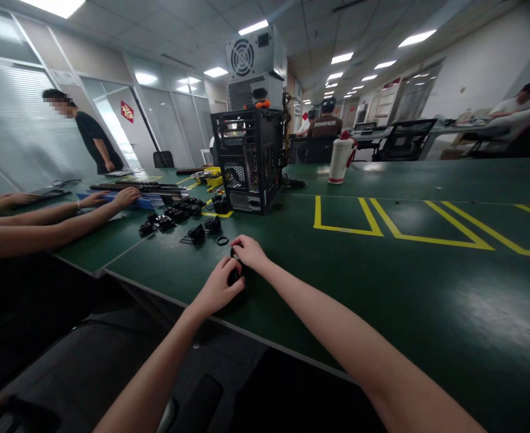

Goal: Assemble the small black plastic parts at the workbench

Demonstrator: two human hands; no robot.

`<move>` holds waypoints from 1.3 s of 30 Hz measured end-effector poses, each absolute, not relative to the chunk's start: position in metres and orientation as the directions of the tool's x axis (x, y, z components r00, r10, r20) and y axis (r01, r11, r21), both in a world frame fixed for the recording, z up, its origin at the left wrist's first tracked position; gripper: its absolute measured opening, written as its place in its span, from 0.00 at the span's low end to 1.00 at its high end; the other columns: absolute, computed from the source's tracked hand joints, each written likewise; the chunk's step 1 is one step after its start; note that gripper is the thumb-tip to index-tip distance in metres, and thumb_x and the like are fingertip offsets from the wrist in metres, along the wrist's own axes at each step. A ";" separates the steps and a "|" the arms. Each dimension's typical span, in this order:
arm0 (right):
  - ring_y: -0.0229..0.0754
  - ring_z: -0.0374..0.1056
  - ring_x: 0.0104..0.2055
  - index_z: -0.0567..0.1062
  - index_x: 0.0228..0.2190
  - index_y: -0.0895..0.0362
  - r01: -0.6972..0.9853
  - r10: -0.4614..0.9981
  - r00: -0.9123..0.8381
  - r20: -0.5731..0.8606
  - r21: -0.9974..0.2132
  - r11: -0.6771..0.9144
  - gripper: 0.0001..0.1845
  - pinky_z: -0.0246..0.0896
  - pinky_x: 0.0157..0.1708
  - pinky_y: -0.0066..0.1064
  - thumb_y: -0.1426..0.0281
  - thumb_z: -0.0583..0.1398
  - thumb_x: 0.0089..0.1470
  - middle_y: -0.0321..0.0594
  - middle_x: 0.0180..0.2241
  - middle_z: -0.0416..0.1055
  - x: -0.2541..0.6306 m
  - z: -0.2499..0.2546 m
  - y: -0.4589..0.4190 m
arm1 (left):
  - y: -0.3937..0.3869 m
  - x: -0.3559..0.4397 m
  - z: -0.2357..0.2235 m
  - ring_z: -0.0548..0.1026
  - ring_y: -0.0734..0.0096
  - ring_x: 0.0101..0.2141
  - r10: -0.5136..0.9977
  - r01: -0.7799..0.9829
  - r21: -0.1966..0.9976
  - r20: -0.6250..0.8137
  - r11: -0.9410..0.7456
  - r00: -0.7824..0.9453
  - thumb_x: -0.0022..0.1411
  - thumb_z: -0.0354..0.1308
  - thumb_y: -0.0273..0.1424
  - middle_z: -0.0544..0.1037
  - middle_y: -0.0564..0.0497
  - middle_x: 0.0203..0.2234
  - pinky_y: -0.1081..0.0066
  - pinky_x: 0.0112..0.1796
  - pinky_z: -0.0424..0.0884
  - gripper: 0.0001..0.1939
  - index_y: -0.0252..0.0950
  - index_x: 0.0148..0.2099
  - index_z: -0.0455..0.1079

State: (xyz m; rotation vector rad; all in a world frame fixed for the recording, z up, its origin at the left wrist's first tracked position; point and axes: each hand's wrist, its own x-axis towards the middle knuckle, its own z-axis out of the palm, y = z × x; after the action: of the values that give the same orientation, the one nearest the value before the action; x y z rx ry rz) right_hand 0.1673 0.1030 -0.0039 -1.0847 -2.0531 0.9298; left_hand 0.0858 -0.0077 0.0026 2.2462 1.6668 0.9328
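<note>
Low over the green table, near its front edge, my left hand [220,287] has its fingers closed round a small black part [233,276]. My right hand [249,252] meets it from the far side, fingertips pinched at the upper end of the same part. Fingers cover most of it, so its exact kind does not show. Just beyond my hands lies a black ring [222,240]. Two small dark pieces [196,234] rest farther off, with a cluster of similar black parts [175,214] to their left.
An open black computer case [247,162] stands ahead, with metal power supply units [256,57] stacked on top. A white tumbler [339,159] is to its right. Yellow tape outlines [348,230] mark the table. At left, other people's forearms [67,231] reach over a blue tray [145,201].
</note>
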 end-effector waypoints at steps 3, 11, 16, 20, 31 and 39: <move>0.33 0.67 0.32 0.67 0.37 0.58 0.386 0.838 -0.508 0.200 -0.817 0.429 0.12 0.61 0.34 0.24 0.74 0.48 0.51 0.38 0.34 0.72 0.131 0.002 0.109 | -0.010 0.086 0.004 0.63 0.70 0.35 0.910 0.765 0.522 0.362 -0.377 0.202 0.51 0.48 0.27 0.63 0.51 0.32 0.70 0.38 0.62 0.01 0.36 0.30 0.58; 0.43 0.62 0.47 0.68 0.41 0.56 0.420 0.766 -0.593 0.248 -0.716 0.557 0.17 0.53 0.46 0.33 0.65 0.54 0.48 0.43 0.44 0.67 0.152 0.002 0.111 | -0.013 0.083 0.004 0.63 0.67 0.41 0.909 0.739 0.544 0.344 -0.398 0.236 0.53 0.48 0.28 0.64 0.48 0.37 0.66 0.45 0.60 0.09 0.36 0.40 0.61; 0.44 0.58 0.50 0.66 0.44 0.58 0.419 0.577 -0.753 0.316 -0.446 0.791 0.21 0.50 0.48 0.35 0.64 0.54 0.48 0.45 0.46 0.65 0.211 -0.008 0.101 | -0.012 0.084 0.002 0.63 0.66 0.44 0.906 0.718 0.561 0.342 -0.411 0.251 0.54 0.49 0.31 0.65 0.47 0.41 0.64 0.47 0.59 0.17 0.37 0.48 0.56; 0.43 0.58 0.50 0.65 0.45 0.59 0.451 0.595 -0.726 0.344 -0.415 0.790 0.20 0.50 0.49 0.36 0.64 0.51 0.51 0.45 0.46 0.65 0.236 -0.008 0.090 | -0.009 0.084 -0.004 0.62 0.65 0.46 0.916 0.715 0.585 0.339 -0.383 0.214 0.53 0.51 0.36 0.63 0.46 0.44 0.61 0.48 0.58 0.26 0.38 0.53 0.49; 0.45 0.57 0.49 0.62 0.46 0.61 0.546 0.655 -0.686 0.317 -0.371 0.751 0.23 0.51 0.48 0.38 0.67 0.54 0.48 0.49 0.46 0.63 0.293 0.006 0.033 | -0.007 0.102 -0.002 0.55 0.63 0.53 0.901 0.622 0.654 0.350 -0.431 0.256 0.54 0.51 0.34 0.54 0.43 0.52 0.58 0.53 0.51 0.32 0.38 0.57 0.40; 0.44 0.52 0.54 0.56 0.50 0.60 0.429 0.588 -0.740 0.326 -0.443 0.787 0.27 0.47 0.51 0.38 0.73 0.53 0.47 0.49 0.52 0.57 0.270 -0.005 0.058 | 0.002 0.109 -0.004 0.50 0.63 0.56 0.888 0.467 0.761 0.327 -0.450 0.324 0.52 0.53 0.31 0.50 0.44 0.56 0.58 0.55 0.46 0.34 0.38 0.57 0.41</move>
State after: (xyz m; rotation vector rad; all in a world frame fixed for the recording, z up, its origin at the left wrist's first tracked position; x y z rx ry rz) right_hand 0.2701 0.0581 -0.0050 -0.7630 -2.5225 0.4733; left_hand 0.1092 0.0019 -0.0037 2.0490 1.1888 1.0084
